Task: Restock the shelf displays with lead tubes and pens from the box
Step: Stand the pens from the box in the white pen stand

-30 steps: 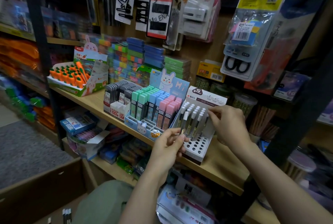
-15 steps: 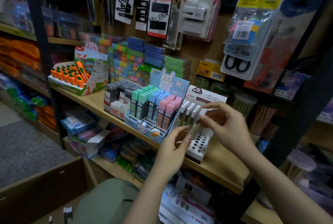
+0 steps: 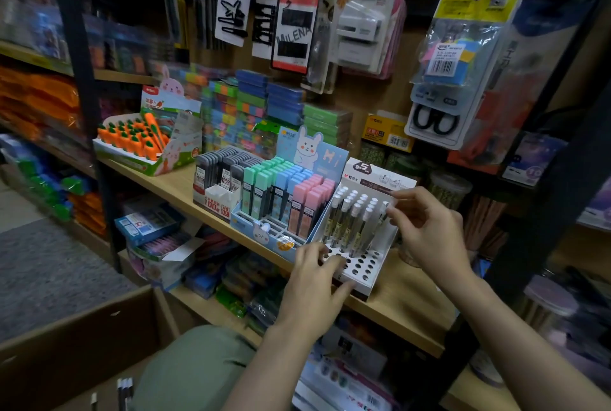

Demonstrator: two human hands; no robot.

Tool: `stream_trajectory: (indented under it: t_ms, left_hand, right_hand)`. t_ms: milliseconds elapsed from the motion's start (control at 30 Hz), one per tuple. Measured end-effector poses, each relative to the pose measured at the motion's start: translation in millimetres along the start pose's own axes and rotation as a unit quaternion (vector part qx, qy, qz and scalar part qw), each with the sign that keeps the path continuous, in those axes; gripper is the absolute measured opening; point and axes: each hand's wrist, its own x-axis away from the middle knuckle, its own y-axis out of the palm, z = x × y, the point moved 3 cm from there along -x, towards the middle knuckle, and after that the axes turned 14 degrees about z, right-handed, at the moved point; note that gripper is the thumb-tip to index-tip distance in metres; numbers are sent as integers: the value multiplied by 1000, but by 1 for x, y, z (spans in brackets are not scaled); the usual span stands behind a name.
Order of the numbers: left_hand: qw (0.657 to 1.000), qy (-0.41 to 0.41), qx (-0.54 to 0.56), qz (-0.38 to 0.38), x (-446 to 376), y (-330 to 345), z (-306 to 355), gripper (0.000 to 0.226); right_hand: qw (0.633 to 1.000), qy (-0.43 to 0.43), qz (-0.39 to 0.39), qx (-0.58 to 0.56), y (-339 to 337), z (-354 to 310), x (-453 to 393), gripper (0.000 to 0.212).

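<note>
shelf [image 3: 185,192]: wooden, packed with stationery
pen display [image 3: 360,265]: near the shelf's front edge
left hand [image 3: 317,281]: fingers relaxed, resting on display
right hand [image 3: 426,229]: fingers pinching a pen [image 3: 380,215]

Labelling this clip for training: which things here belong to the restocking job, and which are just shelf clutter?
Job: white pen display, pens standing in it, left hand, right hand, cardboard box.

Lying about: carrot pens, hanging scissors pack, hair clip cards.

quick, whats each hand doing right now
Left hand: open, fingers spread and resting on the white display stand.
Right hand: pinching the top of a pen at the stand's right side.
</note>
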Motion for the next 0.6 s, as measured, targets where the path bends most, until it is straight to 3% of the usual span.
stream_trajectory:
  t_ms: [233, 600]
  left_hand:
    - [998, -13, 3, 54, -4, 5, -1, 40]
    - [997, -33, 12, 75, -4, 8, -2, 34]
  right_hand:
    - [1000, -3, 5, 13, -3, 2, -1, 21]
    - [1000, 18, 13, 8, -4, 7, -1, 21]
